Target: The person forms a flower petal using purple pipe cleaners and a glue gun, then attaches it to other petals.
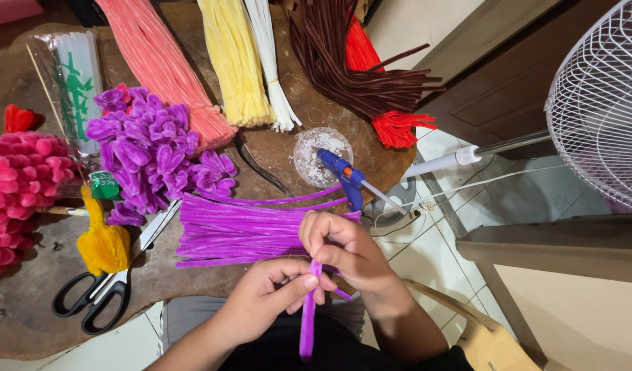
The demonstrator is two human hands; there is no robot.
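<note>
Purple pipe cleaner [307, 323] sits pinched between my left hand [264, 299] and right hand [343, 251], both gripping it, above the wooden surface [27, 309].

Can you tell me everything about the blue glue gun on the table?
The glue gun is bright blue, looks like plastic, and lies on its side near the edge of the brown wooden table. Its front end rests on a round clear dish crusted with white bits. A pale stick pokes out of its back end towards the floor. It lies just above the pile of purple fuzzy stems, near the stem ends. No hand touches it; the right hand is close below.
</note>
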